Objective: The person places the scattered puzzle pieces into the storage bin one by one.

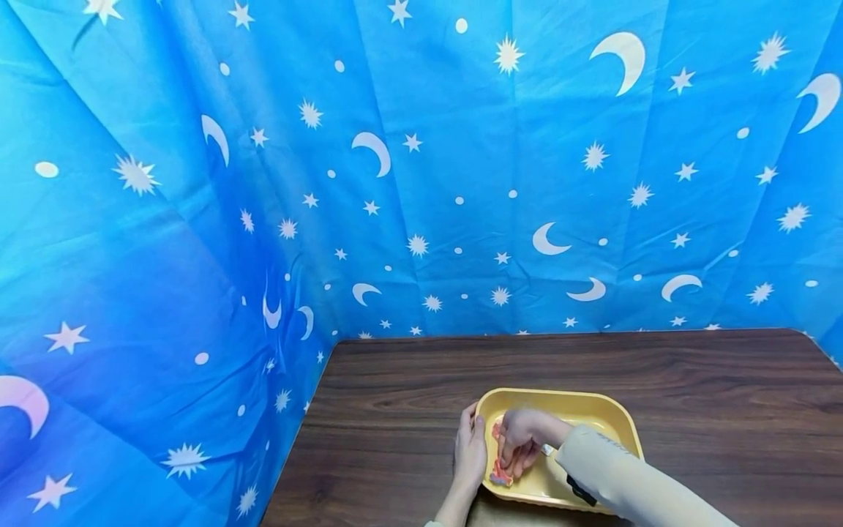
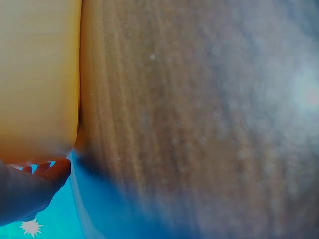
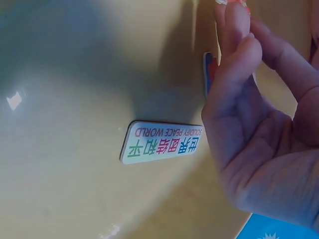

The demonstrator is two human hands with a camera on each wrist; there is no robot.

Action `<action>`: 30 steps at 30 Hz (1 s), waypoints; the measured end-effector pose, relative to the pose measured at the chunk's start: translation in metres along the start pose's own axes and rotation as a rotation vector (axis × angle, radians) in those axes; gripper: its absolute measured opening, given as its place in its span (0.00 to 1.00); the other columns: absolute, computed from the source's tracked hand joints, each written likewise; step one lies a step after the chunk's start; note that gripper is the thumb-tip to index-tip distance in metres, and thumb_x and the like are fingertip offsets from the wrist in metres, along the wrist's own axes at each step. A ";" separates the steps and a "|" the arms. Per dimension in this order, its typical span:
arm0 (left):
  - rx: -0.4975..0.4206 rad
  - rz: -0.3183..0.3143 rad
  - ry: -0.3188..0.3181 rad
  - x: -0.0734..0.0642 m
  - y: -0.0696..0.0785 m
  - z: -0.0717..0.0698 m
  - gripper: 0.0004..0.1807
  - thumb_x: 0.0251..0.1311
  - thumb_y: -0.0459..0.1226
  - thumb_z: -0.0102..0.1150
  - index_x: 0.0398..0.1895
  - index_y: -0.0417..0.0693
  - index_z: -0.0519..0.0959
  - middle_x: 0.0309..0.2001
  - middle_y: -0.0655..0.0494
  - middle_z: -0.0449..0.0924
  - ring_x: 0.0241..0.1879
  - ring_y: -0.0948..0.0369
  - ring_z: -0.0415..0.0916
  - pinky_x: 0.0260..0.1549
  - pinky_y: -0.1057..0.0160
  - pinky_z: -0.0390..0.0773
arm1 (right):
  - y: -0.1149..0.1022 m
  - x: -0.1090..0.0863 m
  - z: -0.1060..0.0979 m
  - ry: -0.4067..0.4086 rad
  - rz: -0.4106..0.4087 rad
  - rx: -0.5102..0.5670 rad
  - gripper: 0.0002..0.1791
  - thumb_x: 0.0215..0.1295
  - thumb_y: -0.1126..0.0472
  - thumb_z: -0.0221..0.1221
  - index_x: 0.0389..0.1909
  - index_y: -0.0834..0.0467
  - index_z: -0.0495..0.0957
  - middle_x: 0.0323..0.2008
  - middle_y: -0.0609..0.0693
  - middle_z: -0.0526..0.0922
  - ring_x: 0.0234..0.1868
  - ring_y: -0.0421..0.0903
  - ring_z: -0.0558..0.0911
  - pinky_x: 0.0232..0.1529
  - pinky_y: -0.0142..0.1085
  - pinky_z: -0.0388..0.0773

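Note:
A yellow tray (image 1: 560, 396) stands on the table, and my left hand (image 1: 470, 455) grips its left wall from outside. In the left wrist view, fingers (image 2: 47, 181) of that hand lie along the tray's side. Reaching down into the tray, my right hand (image 1: 523, 439) pinches a small red piece with white and bluish parts (image 1: 500, 474) near the left end. Its fingertips hide much of it. A second reddish piece (image 1: 497, 429) lies by the left wall. Below the right hand, a flat white plaque with coloured lettering (image 3: 162, 142) rests on the tray bottom.
Beside the plaque, partly behind the hand, is a flat blue and red piece (image 3: 208, 74). The dark wood table (image 1: 408, 380) extends around the tray. A blue cloth with moons and stars (image 1: 461, 168) hangs behind it and on the left.

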State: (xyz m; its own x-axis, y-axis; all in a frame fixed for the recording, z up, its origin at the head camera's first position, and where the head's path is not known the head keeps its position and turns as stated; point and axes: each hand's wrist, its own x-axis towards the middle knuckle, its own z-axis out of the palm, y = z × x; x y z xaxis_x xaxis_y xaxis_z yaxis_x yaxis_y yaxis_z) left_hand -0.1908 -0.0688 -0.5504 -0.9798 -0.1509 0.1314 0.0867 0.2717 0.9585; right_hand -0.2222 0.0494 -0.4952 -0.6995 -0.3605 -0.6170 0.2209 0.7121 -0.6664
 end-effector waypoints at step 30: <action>-0.059 0.002 -0.013 -0.002 0.001 -0.001 0.16 0.67 0.34 0.43 0.55 0.38 0.69 0.47 0.42 0.78 0.45 0.50 0.76 0.45 0.58 0.73 | 0.036 -0.036 -0.045 -0.102 -0.331 0.314 0.19 0.62 0.65 0.56 0.51 0.71 0.72 0.34 0.54 0.80 0.33 0.45 0.77 0.36 0.41 0.78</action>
State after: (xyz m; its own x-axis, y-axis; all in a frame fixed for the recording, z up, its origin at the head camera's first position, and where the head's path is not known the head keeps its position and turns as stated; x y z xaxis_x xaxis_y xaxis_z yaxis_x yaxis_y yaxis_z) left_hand -0.1884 -0.0694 -0.5497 -0.9818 -0.1382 0.1301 0.0985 0.2149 0.9717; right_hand -0.2199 0.1153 -0.4785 -0.7000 -0.6061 -0.3778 0.2035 0.3379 -0.9189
